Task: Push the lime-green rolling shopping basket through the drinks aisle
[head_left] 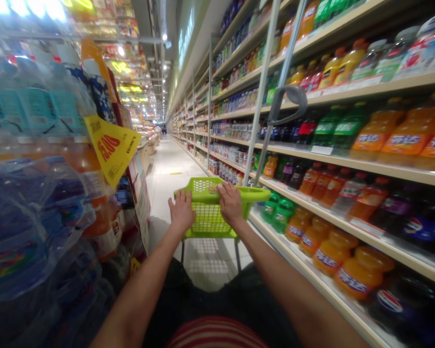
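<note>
A lime-green shopping cart (208, 220) stands straight in front of me, its mesh basket on dark legs. My left hand (182, 211) is closed over the left part of its handle (246, 194). Farther right along the same bar, my right hand (231, 203) grips with bent fingers, beside a small pale patch on the bar. Both forearms reach forward from the lower edge of the view. The undersides of my fingers are hidden behind the handle.
Shelves (348, 159) of bottled drinks line the right side. A grey ladder handrail (288, 104) leans against them. Close on the left are stacked water bottles (32, 232) and a yellow price sign (111, 149). A pale tiled aisle (166, 162) runs ahead between them.
</note>
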The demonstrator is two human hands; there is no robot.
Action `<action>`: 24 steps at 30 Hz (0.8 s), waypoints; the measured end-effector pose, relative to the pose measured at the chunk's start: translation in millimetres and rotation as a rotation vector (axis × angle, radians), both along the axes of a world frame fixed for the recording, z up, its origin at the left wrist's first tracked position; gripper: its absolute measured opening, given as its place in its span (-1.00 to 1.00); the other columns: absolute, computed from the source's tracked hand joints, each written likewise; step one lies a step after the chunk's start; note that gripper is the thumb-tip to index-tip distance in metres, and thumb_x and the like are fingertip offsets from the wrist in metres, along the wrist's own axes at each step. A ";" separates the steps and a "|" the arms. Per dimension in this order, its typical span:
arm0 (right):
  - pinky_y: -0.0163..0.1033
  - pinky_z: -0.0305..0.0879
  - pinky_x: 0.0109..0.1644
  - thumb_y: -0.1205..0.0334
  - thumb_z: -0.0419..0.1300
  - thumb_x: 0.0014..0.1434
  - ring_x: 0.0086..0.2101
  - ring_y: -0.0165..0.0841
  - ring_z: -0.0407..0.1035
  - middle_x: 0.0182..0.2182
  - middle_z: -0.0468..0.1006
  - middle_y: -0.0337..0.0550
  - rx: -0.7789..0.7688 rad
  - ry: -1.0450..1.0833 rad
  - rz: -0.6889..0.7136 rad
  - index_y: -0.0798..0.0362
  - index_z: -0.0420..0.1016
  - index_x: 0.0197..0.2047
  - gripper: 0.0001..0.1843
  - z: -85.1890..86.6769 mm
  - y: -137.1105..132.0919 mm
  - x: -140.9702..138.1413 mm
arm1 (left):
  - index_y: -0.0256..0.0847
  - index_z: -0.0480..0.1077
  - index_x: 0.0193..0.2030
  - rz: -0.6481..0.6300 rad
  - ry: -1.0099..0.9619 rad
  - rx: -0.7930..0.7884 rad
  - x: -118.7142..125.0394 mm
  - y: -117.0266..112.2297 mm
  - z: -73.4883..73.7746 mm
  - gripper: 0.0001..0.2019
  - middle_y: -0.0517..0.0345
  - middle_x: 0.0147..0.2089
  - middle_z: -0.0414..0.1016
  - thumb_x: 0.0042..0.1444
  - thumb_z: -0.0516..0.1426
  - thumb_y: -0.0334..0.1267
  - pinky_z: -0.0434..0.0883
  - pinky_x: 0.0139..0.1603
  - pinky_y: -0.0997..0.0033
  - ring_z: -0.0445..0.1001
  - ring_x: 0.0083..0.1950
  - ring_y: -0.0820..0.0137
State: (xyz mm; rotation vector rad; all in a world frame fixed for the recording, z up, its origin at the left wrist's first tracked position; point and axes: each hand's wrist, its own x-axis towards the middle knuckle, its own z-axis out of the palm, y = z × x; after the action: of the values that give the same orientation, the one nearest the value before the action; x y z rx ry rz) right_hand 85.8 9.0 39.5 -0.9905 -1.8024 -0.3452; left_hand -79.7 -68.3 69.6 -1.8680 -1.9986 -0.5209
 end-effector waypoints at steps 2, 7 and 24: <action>0.11 -0.06 0.21 0.41 -0.07 0.13 0.18 -0.20 0.03 0.12 0.30 -0.02 -0.012 0.037 -0.018 0.05 0.38 0.03 -0.57 -0.2 4.6 5.6 | -0.24 -0.01 0.28 -0.006 0.005 -0.002 6.1 -0.2 -1.0 -0.33 -0.07 0.33 0.04 -0.02 0.03 -0.25 -0.02 0.24 -0.07 -0.08 0.34 0.17; 0.09 0.00 0.18 0.42 -0.09 0.13 0.16 -0.20 0.07 0.10 0.32 0.03 -0.039 0.159 -0.083 0.09 0.39 0.00 -0.59 3.3 9.5 12.4 | -0.24 0.02 0.27 -0.066 0.019 0.045 21.5 -1.1 -5.3 -0.35 -0.05 0.31 0.07 -0.01 0.04 -0.22 0.00 0.23 -0.02 -0.05 0.32 0.16; 0.07 -0.02 0.23 0.48 -0.12 0.14 0.19 -0.23 0.04 0.12 0.29 0.03 -0.043 0.101 0.058 0.09 0.39 0.02 -0.56 3.8 -7.1 -18.6 | -0.30 0.05 0.25 -0.121 -0.074 0.077 33.8 1.1 -9.6 -0.38 -0.09 0.32 0.05 0.02 0.04 -0.23 0.00 0.25 -0.08 -0.03 0.34 0.19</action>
State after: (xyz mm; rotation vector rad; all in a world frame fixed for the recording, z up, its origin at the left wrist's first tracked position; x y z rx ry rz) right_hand 67.2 1.9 43.3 -0.9665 -1.7498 -0.2177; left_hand -45.8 -67.2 60.0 -1.9576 -1.8907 -0.7007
